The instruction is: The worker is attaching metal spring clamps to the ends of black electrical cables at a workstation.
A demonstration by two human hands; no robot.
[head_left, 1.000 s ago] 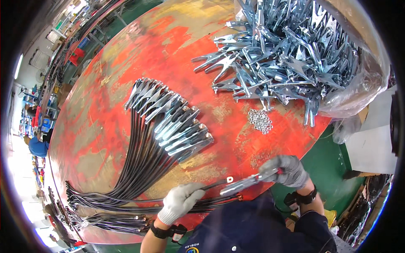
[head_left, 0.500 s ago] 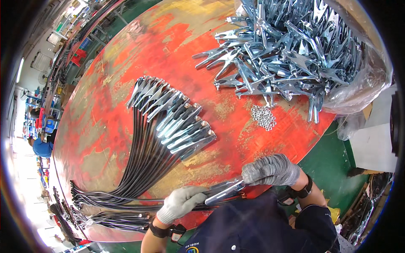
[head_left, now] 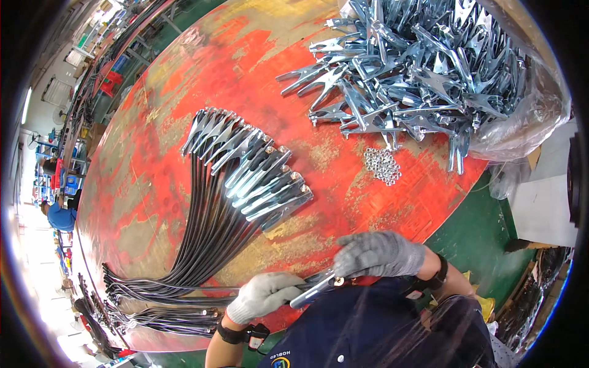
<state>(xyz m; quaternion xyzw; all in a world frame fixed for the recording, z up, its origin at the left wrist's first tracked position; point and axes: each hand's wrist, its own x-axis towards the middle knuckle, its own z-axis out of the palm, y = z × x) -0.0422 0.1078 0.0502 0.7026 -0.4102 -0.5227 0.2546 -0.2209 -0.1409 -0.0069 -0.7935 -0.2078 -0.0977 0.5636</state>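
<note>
Close to my body, I hold a silver spring clamp over the table's near edge. My left hand, in a pale knit glove, is closed round the clamp's handle end, where a black cable runs in from the left. My right hand, in a grey knit glove, has its fingers curled over the clamp's other end. A copper-coloured end piece shows just under those fingers. Whether the right fingertips also pinch some small part is hidden.
A fan of black cables with clamps attached lies on the worn red round table. Loose clamps are heaped at the far right beside clear plastic. Small nuts lie in front. More cables rest near left.
My right hand has shifted slightly left and curls further over the clamp's end. The clamp has moved a little to the left, and the copper-coloured piece shows more clearly.
</note>
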